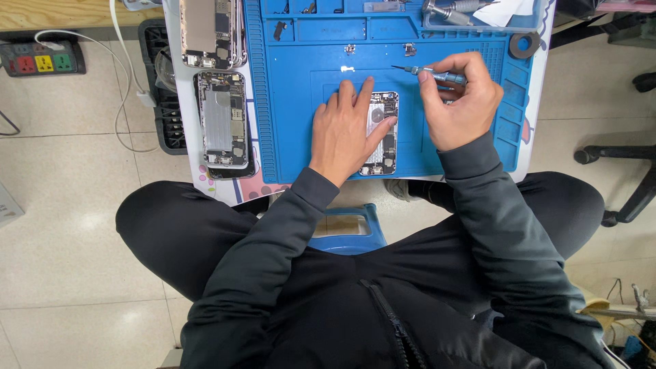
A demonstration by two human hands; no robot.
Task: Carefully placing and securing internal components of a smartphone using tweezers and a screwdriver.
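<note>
A blue stool seat point(345, 229) is seen nearest, between the dark-trousered knees. Just beyond it, the left hand point(345, 130) is laid flat, fingers spread, on an opened phone chassis point(383, 133) that lies lengthwise on the blue work mat point(294, 102); nothing is gripped by it, the chassis being only pressed down. Beside it, the right hand point(459, 102) is closed around a small precision screwdriver point(430, 74), whose tip is held pointing left, above the mat and just past the top edge of the chassis. A tiny bright part point(348, 69) is seen on the mat near that tip. To the left of the mat, two more stripped phone bodies point(221, 119) are laid out. Farther left, a power strip point(42, 60) is seen.
</note>
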